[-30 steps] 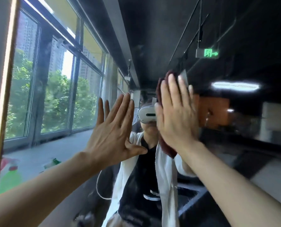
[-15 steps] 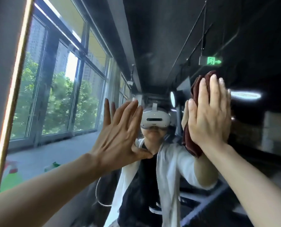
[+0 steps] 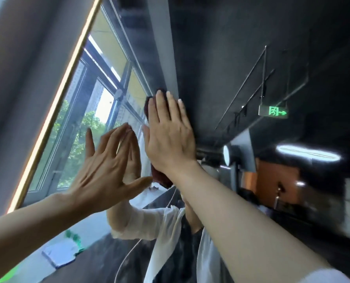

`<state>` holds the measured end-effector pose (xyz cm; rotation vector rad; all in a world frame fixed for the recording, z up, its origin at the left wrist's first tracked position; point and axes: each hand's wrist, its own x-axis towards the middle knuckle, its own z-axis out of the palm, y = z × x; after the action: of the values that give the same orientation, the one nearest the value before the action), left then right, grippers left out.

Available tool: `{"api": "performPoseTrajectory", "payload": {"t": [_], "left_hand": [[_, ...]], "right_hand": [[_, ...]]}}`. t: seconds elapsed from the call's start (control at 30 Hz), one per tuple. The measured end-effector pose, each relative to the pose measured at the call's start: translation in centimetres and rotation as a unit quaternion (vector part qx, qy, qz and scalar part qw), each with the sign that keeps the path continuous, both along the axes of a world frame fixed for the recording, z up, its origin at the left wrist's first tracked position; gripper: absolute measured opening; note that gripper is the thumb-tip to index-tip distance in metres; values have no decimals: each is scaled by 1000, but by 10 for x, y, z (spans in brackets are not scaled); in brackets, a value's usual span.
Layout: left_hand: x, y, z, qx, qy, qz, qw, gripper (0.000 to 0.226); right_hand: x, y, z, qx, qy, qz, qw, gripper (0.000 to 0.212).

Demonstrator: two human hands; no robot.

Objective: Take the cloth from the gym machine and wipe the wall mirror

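The wall mirror (image 3: 241,64) fills most of the view, tilted, with a gold frame edge (image 3: 53,111) along its left side. My right hand (image 3: 170,133) lies flat with straight fingers and presses a dark red cloth (image 3: 160,177) against the glass; the cloth shows above the fingertips and below the wrist. My left hand (image 3: 106,170) is flat on the mirror just left of it, fingers straight and spread, thumb pointing right. The reflection shows a person in a white shirt (image 3: 160,225) behind my arms.
A grey wall (image 3: 17,68) lies left of the gold frame. The mirror reflects windows with trees (image 3: 84,127), a dark ceiling, a green exit sign (image 3: 274,111), a ceiling light (image 3: 308,153) and a green spray bottle (image 3: 74,237) low on the left.
My right hand has slid the cloth up and to the left across the glass, close beside my left hand. The view has tilted and turned upward.
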<state>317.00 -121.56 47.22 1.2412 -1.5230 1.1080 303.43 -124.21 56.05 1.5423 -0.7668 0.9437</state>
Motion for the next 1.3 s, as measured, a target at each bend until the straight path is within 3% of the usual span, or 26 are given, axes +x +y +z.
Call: {"api": "performPoseTrajectory", "payload": {"t": [0.13,0.23,0.47,0.6,0.83,1.3], "left_hand": [[-8,6,0,-3,-34,26,999,108],[-32,6,7,-15,-58,6,998,105],[-89,5,29,-27,-80,-34,996,107],[-89,7,39,-17,-86,-22,996,108],[-35,-1,44,-25,-45,-8,999,108],[102,-7,12,7,76,93,993,111]], "right_hand": [[-18,-3,-11,-14,79,26,996,58],[-60,2,-19,-10,90,42,995,57],[-182,24,-6,-25,-31,1,999,59],[-201,30,4,-25,-101,-16,994,63],[-121,16,30,-31,-122,-25,992,67],[101,-2,49,31,19,2,999,69]]}}
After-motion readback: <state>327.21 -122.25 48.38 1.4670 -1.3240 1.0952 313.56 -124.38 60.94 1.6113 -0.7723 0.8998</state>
